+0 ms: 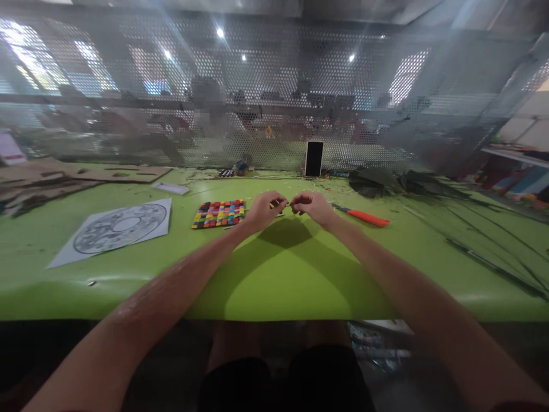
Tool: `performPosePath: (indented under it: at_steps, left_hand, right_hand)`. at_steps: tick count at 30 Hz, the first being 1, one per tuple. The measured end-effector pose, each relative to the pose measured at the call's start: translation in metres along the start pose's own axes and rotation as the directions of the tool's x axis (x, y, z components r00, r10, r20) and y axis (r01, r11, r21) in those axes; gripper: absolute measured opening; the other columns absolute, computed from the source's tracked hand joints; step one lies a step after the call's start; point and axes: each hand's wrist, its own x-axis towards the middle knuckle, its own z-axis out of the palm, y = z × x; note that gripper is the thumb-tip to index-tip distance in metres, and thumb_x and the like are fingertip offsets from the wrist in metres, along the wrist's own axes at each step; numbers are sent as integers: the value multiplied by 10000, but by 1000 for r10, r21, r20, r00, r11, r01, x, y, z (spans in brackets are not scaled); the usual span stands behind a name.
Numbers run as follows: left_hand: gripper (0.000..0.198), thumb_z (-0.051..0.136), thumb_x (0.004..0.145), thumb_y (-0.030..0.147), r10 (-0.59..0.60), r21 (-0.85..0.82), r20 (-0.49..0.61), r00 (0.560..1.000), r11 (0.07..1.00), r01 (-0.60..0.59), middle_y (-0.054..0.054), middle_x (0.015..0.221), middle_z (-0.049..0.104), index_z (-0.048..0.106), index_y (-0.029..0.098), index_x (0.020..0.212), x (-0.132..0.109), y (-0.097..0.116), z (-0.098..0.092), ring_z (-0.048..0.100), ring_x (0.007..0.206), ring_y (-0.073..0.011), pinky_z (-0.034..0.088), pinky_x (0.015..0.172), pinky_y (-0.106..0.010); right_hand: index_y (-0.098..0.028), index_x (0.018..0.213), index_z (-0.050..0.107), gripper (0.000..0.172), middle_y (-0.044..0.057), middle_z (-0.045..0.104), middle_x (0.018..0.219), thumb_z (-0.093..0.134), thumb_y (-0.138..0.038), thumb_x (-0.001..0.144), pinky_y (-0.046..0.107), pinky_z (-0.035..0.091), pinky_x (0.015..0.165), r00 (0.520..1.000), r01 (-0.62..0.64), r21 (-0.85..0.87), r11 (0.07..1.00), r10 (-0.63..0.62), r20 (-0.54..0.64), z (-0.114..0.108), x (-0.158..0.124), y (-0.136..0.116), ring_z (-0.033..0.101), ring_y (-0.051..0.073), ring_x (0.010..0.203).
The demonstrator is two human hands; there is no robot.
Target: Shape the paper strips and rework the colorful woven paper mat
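My left hand (pixel 266 209) and my right hand (pixel 309 206) are raised above the green table, fingertips pinched and almost meeting. Something tiny seems to sit between them, too small to name. A mat of multicoloured blocks (pixel 219 214), yellow, red, orange, pink and black, lies just left of my left hand. Close by my right hand rests a knife-like tool with an orange handle (pixel 369 217), its dark end pointing towards my fingers.
A paper printed with a ring pattern (pixel 124 229) lies at the left, with brown cardboard pieces (pixel 124 173) behind it. A dark-screened phone (pixel 314 159) stands against the perforated metal screen (pixel 274 86). Dark leaves (pixel 373 182) and long thin stems (pixel 493 263) occupy the right.
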Motion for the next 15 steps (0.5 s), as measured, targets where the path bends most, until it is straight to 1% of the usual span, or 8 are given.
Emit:
performPosePath:
  at_steps: [2, 4, 10, 15]
  left_hand:
    - [204, 627, 923, 307, -1, 11, -3, 1000, 1000, 1, -64, 804, 705, 716, 137, 854, 0, 1, 0, 642, 657, -133, 522, 620, -258]
    - [197, 624, 922, 303, -7, 12, -3, 1000, 1000, 7, -60, 799, 704, 711, 142, 849, 0, 2, 0, 640, 654, -133, 527, 621, -260]
    - [180, 627, 916, 290, -13, 0, -3, 1000, 1000, 13, -67, 831, 707, 708, 141, 853, 0, -1, 1, 646, 673, -134, 523, 616, -255]
    - [161, 631, 919, 272, 1, 8, 10, 1000, 1000, -1, -63, 835, 703, 710, 142, 866, 0, 3, 0, 648, 667, -124, 533, 623, -249]
  right_hand:
    - [-164, 781, 678, 69, 23, 687, 691, 708, -192, 725, 275, 469, 637, 999, 40, -53, 998, -41, -22, 2, 0, -1, 600, 133, 641]
    - [-168, 775, 655, 54, 24, 686, 692, 689, -188, 737, 275, 474, 628, 998, 51, -69, 996, -53, -25, 3, 1, -2, 605, 136, 638]
    - [-169, 788, 665, 69, 24, 681, 715, 698, -195, 733, 271, 499, 616, 1000, 2, 18, 1000, -2, -30, 4, 3, 4, 625, 140, 655]
    - [-165, 784, 695, 63, 27, 689, 705, 709, -186, 726, 269, 502, 609, 1000, -1, 9, 1000, 1, 5, 2, 5, 6, 617, 135, 634]
